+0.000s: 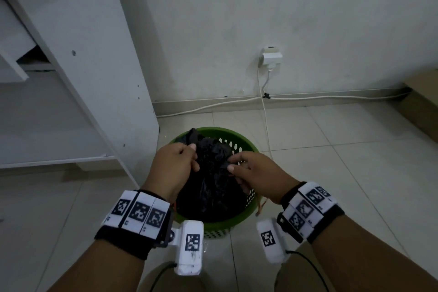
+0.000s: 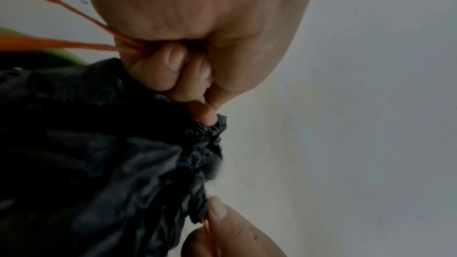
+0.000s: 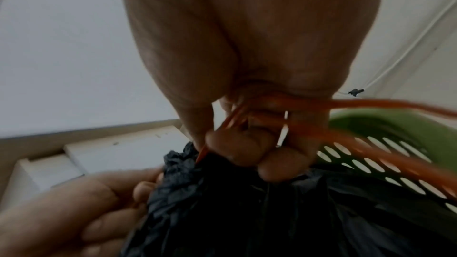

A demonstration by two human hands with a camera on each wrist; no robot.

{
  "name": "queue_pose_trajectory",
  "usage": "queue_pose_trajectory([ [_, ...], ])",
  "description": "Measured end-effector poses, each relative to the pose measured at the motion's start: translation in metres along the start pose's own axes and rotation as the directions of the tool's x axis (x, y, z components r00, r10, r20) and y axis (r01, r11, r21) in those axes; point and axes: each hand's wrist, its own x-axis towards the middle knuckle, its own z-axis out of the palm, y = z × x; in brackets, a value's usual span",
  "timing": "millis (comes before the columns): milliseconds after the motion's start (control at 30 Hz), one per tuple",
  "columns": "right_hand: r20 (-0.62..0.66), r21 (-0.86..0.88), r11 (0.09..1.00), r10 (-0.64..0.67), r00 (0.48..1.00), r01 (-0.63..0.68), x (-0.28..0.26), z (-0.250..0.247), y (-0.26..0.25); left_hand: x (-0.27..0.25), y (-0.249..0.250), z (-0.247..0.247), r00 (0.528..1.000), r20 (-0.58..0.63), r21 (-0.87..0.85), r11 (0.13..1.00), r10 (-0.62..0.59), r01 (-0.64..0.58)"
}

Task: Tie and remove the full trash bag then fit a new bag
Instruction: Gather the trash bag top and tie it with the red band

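A black trash bag (image 1: 213,185) sits in a round green perforated bin (image 1: 234,136) on the tiled floor. The bag's mouth is gathered into a crumpled neck (image 2: 210,140) between my hands. My left hand (image 1: 175,161) grips the left side of the neck, its fingers (image 2: 173,65) curled round an orange drawstring (image 2: 61,45). My right hand (image 1: 248,168) holds the right side, with the other orange drawstring (image 3: 371,105) running through its curled fingers (image 3: 247,149). The bag (image 3: 247,212) fills the bin below both hands.
A white cabinet (image 1: 78,59) stands close on the left of the bin. A wall socket with a white plug (image 1: 272,55) and cable (image 1: 266,125) is behind it, the cable trailing across the floor. A cardboard box (image 1: 422,102) lies at the far right.
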Motion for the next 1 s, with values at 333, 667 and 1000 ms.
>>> queue_pose_trajectory([
  [333,0.004,-0.506,0.836,-0.247,0.969,0.215,-0.018,-0.017,-0.047,-0.003,0.009,-0.004,0.981,0.032,-0.336,0.922,-0.194,0.193],
  [667,0.293,-0.499,0.779,-0.261,0.920,0.379,-0.021,0.015,-0.064,-0.034,0.035,0.006,0.933,0.359,-0.344,0.927,-0.015,0.147],
  [1000,0.117,-0.384,0.850,-0.341,0.933,0.359,-0.007,-0.032,-0.073,-0.024,0.020,-0.007,0.801,0.444,0.125,0.857,0.402,-0.500],
])
